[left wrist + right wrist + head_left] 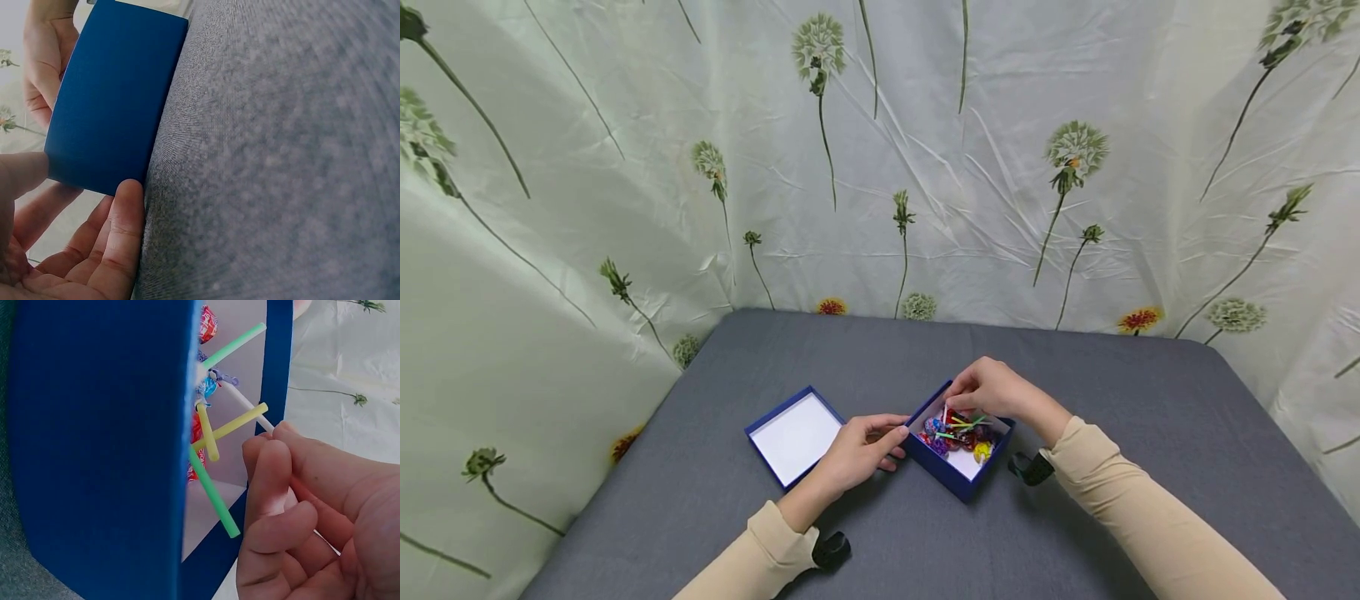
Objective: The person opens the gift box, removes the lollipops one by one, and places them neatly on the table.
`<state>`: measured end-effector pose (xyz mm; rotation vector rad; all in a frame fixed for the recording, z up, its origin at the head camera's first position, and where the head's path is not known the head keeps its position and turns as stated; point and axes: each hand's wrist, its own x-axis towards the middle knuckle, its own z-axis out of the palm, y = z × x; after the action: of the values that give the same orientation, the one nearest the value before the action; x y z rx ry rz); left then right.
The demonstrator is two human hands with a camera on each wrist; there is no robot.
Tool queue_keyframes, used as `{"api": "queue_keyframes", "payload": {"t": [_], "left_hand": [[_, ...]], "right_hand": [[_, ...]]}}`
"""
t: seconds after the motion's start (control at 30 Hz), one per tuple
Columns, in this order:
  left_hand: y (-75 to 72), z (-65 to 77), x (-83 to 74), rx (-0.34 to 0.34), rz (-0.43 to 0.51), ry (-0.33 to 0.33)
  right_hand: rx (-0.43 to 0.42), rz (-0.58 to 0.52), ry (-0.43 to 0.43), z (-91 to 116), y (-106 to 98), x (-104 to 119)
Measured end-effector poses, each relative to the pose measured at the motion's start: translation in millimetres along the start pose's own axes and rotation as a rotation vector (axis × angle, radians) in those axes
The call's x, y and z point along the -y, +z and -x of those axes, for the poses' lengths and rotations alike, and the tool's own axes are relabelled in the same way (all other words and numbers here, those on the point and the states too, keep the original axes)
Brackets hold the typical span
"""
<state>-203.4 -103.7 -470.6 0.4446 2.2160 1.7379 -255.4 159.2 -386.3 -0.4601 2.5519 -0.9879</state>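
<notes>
An open blue box (942, 473) stands on the table with several wrapped lollipops (958, 429) lying inside it, their wrappers red, blue, purple and yellow, their sticks green, yellow and white. My right hand (996, 390) reaches over the far side of the box and pinches the white stick of a lollipop (240, 403) between thumb and index finger. At the left corner, my left hand (865, 450) holds the box, thumb near the upper rim and other fingers about the corner and low along the wall. The lollipop's head is partly hidden among the others.
Left of the box lies a matching blue lid (797, 440), white inside face up, close beside the left hand. Dark grey cloth covers the table (700, 517). A pale floral curtain (925, 167) hangs along the back and left side. Each wrist carries a black strap.
</notes>
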Motion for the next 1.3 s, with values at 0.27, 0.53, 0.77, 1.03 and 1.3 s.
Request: {"api": "queue_keyframes", "payload": {"t": [0.27,0.53,0.77,1.03,1.3], "left_hand": [[0.0,0.6,-0.8,0.001,-0.003,0.005],[-0.4,0.3,-0.8,0.005,-0.007,0.01],[-0.5,1.0,-1.3,0.009,-0.009,0.013],[-0.6,1.2,-1.7,0.01,-0.008,0.001],[0.8,0.7,-3.1,0.005,-0.005,-0.008]], "right_hand": [[-0.014,0.02,0.011,1,3,4],[-0.03,0.026,0.007,1,6,3],[-0.02,-0.026,-0.01,2,4,0],[0.002,-0.122,-0.023,3,1,-5],[0.006,-0.199,-0.043,4,-1,-7]]}}
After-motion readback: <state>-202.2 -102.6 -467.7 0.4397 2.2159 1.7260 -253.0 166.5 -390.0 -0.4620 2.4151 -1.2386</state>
